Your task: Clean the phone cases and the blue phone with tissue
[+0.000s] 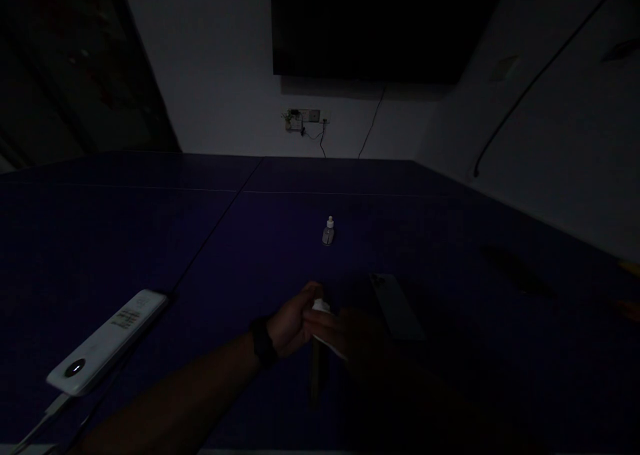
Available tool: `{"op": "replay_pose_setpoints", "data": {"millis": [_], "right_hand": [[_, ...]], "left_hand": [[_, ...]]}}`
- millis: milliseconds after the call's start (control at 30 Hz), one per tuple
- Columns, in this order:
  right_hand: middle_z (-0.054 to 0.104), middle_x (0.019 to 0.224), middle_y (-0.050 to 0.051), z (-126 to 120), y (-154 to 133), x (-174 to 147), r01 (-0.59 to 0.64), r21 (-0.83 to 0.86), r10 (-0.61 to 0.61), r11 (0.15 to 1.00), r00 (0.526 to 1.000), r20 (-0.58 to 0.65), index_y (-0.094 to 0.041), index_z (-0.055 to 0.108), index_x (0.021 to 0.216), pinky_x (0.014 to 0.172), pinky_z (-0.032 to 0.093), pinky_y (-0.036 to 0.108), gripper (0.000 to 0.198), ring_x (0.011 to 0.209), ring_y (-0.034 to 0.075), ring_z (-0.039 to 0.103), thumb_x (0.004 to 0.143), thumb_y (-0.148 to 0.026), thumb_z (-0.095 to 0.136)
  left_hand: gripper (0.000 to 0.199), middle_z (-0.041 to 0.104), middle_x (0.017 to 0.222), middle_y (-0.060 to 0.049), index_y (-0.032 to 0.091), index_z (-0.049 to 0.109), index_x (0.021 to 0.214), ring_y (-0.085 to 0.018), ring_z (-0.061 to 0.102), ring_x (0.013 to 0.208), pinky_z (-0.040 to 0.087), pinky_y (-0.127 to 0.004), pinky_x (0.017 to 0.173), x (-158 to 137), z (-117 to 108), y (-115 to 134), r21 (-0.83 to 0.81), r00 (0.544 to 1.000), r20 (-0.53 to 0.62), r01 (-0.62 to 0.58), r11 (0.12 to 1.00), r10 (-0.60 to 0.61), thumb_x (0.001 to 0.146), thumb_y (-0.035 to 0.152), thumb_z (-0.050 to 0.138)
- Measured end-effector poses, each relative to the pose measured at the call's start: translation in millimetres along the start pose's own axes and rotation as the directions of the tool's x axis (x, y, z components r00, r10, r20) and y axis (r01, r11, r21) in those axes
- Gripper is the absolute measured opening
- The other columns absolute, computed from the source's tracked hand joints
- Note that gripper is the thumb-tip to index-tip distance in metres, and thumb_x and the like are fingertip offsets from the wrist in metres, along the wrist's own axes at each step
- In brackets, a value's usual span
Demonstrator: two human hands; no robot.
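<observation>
In the dim head view, my left hand [295,322], with a black watch on the wrist, is closed around the far end of a long, narrow dark object [315,375]. What that object is cannot be made out. My right hand [345,332] lies mostly in shadow, its fingers pressing a thin white cloth or tissue [321,305] against the object. Just right of my right hand, a phone [397,305] lies flat with its camera side up. A small dropper bottle [328,232] with a white top stands upright beyond both hands.
A white power bank [110,342] with a cable [47,415] plugged in lies at left on the dark blue table [240,242]. Another dark flat item [517,272] lies at right. Beyond are a wall with sockets [313,116] and a large black screen [380,28].
</observation>
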State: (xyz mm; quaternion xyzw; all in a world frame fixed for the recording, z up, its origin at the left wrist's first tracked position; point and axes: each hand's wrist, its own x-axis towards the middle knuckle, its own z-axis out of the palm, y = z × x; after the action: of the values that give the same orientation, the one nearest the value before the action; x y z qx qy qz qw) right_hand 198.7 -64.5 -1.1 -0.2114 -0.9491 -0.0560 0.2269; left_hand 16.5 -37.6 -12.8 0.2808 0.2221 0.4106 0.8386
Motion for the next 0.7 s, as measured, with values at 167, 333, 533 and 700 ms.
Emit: {"op": "replay_pose_setpoints", "data": {"millis": [167,333,533,700], "right_hand": [[0.068,0.134,0.004,-1,-22,-12,0.1,0.071,-0.1,0.992,0.995,-0.016,-0.021,0.054,0.141,0.085,0.055,0.03,0.042,0.107,0.015,0.066,0.106,-0.02,0.032],[0.059,0.145,0.009,-9,13,8,-0.107,0.163,0.12,0.981,0.99,-0.073,-0.019,0.053,0.144,0.1,0.053,0.038,0.05,0.129,0.019,0.058,0.1,-0.014,0.03],[0.066,0.135,0.009,-7,26,20,-0.352,0.673,0.459,0.651,0.888,0.021,-0.024,0.057,0.141,0.101,0.055,0.043,0.046,0.119,0.022,0.066,0.1,-0.022,0.035],[0.062,0.141,0.009,-2,19,11,-0.245,0.492,0.314,0.836,0.947,-0.061,-0.023,0.055,0.142,0.102,0.053,0.041,0.044,0.125,0.022,0.062,0.104,-0.024,0.034]], "left_hand": [[0.027,0.054,0.07,0.004,0.019,0.056,0.086,-0.009,0.051,0.057,0.038,-0.02,0.056,0,0,0,-0.011,1.0,-0.004,0.015,1.0,-0.015,0.089,0.042,0.07],[0.022,0.065,0.083,-0.002,0.017,0.064,0.093,-0.013,0.062,0.074,0.046,-0.023,0.071,-1,4,0,0.004,0.999,0.042,0.001,1.0,-0.001,0.09,0.038,0.071],[0.035,0.073,0.097,-0.008,0.015,0.069,0.107,-0.019,0.068,0.086,0.048,-0.026,0.079,-1,5,-3,0.052,1.0,0.02,-0.004,0.999,0.003,0.091,0.046,0.069],[0.028,0.07,0.09,-0.006,0.015,0.068,0.1,-0.015,0.065,0.079,0.048,-0.025,0.078,-2,5,-2,0.008,0.999,0.032,0.02,1.0,-0.02,0.09,0.041,0.07]]}}
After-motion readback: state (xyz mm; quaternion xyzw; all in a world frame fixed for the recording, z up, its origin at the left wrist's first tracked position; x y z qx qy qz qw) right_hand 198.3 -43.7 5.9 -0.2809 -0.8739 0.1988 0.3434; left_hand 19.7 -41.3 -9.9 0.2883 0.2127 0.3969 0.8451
